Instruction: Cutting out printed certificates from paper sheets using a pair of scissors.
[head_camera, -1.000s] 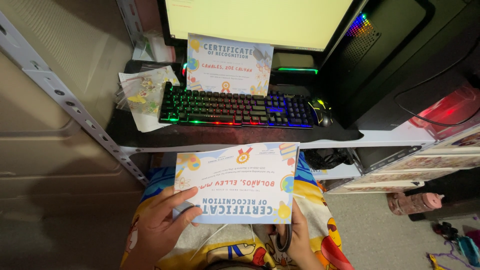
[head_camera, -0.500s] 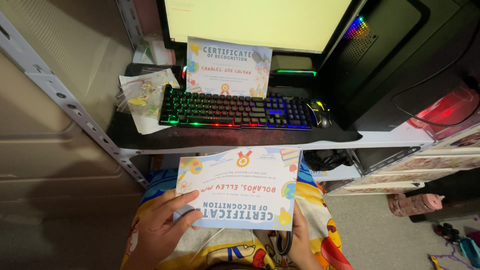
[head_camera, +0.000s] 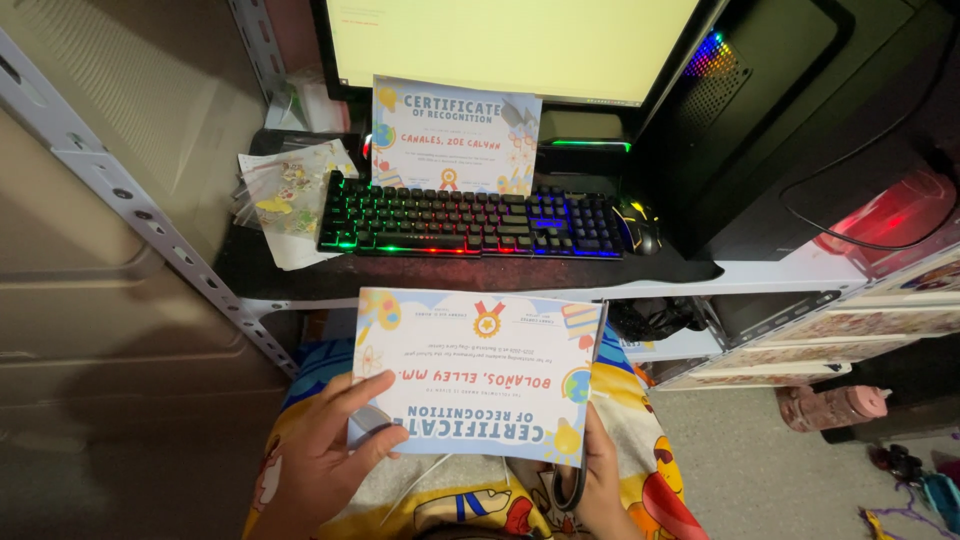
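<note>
Dim computer corner, black desk under lit monitor. Backlit keyboard near desk's front edge; second certificate propped behind it. Held certificate over lap, just below front edge, print upside down. Left hand pinches its near-left corner, thumb on top. Right hand closed on near-right corner. Likely thin, light, floppy card, creases easily; best hold at two edges, flat.

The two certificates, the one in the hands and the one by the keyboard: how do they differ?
The held certificate lies over the lap, upside down to the camera, gripped by the left hand and right hand; the propped certificate stands right way up behind the keyboard, against the monitor, untouched. Both share the same colourful design.
</note>
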